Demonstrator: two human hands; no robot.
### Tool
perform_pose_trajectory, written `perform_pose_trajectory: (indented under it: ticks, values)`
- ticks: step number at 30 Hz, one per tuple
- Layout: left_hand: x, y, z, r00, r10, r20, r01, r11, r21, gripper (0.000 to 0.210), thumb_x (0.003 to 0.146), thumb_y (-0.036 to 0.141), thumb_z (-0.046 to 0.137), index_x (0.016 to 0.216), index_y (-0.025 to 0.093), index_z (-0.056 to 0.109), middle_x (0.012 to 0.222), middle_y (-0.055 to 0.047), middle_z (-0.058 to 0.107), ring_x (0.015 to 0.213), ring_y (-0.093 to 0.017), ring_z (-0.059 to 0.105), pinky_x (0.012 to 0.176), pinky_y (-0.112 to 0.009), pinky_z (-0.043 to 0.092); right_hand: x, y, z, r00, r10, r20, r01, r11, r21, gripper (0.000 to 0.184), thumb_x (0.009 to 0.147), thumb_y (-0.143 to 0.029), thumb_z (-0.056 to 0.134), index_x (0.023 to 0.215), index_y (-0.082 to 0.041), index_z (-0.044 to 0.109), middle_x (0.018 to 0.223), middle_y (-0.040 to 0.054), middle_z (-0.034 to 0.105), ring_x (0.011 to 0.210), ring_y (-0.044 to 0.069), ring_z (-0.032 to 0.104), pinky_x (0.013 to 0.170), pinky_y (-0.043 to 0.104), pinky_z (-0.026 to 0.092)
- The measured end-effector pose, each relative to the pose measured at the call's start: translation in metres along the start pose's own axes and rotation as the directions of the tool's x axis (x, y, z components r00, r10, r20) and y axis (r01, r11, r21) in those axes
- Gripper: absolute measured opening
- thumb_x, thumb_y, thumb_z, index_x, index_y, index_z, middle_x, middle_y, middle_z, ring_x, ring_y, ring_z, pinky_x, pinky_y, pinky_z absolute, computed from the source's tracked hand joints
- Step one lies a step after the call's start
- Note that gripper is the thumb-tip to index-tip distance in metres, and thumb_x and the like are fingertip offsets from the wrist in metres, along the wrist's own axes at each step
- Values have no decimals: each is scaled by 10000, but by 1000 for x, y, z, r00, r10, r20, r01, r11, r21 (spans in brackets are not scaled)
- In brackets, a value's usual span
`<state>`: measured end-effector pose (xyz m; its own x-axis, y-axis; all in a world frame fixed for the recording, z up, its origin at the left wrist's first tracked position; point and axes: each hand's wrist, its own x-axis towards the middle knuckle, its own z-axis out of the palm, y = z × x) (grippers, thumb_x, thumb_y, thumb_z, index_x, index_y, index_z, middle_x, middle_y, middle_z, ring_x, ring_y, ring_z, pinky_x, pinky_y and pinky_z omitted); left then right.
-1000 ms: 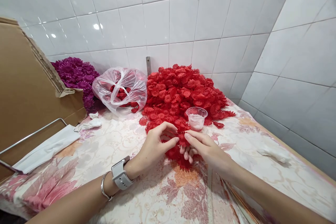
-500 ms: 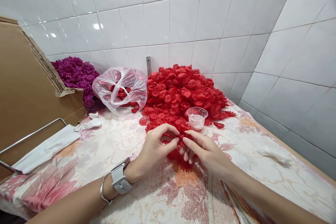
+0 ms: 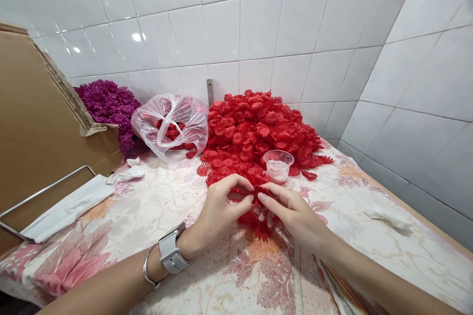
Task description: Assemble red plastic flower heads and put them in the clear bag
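Observation:
Close together above the near edge of a heap of red fabric flower pieces (image 3: 258,128), my two hands pinch at one red flower piece (image 3: 257,196). My left hand (image 3: 225,203), with a grey watch (image 3: 173,251) and a silver bangle on the wrist, grips its left side between thumb and forefinger. From the other side, my right hand (image 3: 286,206) holds it with thumb and fingers. The fingers partly cover this piece. Just behind my right hand stands a small clear plastic cup (image 3: 278,166) with a whitish substance in it. More red pieces lie under the hands.
A tied clear plastic bag (image 3: 170,128) with red pieces sits left of the heap. Beyond it are purple flower pieces (image 3: 109,110) and a cardboard box (image 3: 44,108). A metal frame (image 3: 48,194) and white cloth (image 3: 70,206) lie at left. White tiled walls close off the back and right.
Both hands keep nearly the same pose over the red piece, with only slight finger movement. The whole view has shifted very slightly.

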<state>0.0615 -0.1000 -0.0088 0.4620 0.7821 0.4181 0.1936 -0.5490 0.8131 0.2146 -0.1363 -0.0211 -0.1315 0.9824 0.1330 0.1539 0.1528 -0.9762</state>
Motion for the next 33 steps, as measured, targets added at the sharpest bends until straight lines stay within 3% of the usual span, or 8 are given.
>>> perform_pose_trajectory:
  ticks: [6,12,22,26,28,30,31,33]
  values:
    - [-2,0,2,999,30,27,-30,1000,2,103,738,87,528,795,165,565,813,2,601,754,-110,586,683,-204,479,0,0,0,999,22,-47,-21,1000,23,176,811,-290,458,854,-167,575,553,-22,559,496,108,523,466,215,398]
    - [-2,2,1,999,45,13,-45,998,39,47,756,156,568,800,170,579,826,-1,603,769,-111,582,709,-210,475,2,-1,-4,995,14,-100,-5,996,93,184,730,-337,577,699,-157,596,596,-9,585,510,106,523,490,225,411]
    - [-1,1,2,998,14,56,-10,998,-70,151,746,207,608,890,169,632,916,-31,618,818,-130,607,722,-217,495,1,-3,-3,986,113,-120,-98,987,124,306,683,-438,615,592,-164,516,480,-13,560,412,85,456,411,204,335]
    - [1,1,2,996,-47,78,57,988,-140,167,731,217,625,889,168,644,911,-34,640,819,-140,608,728,-228,486,1,-4,-4,989,99,-109,-91,993,78,312,701,-441,588,582,-174,476,491,-20,538,414,87,443,407,207,333]
    - [2,2,2,988,-113,100,133,969,-211,168,721,231,636,876,168,648,881,-29,655,802,-139,606,720,-228,479,0,-4,-4,990,41,-138,-45,999,-27,292,732,-408,557,576,-184,453,491,-28,517,421,90,433,407,207,323]
    - [3,2,3,975,-193,111,218,934,-283,163,714,252,641,852,168,657,850,-26,663,786,-136,599,712,-227,470,-3,-3,-4,974,-121,-190,66,960,-274,246,753,-321,533,569,-191,434,487,-36,493,434,93,423,421,211,315]
    - [3,3,3,967,-230,113,254,914,-316,160,707,263,647,833,166,661,834,-25,663,776,-135,595,708,-228,465,-4,-1,-3,949,-248,-196,144,892,-429,217,755,-264,519,569,-192,433,494,-34,490,446,97,428,436,216,319]
    - [4,4,3,950,-285,125,311,879,-361,152,687,274,662,785,157,665,789,-23,657,742,-131,584,688,-230,457,-6,2,-3,846,-518,-123,301,656,-692,177,757,-165,476,584,-188,449,528,-13,509,482,113,461,471,227,339]
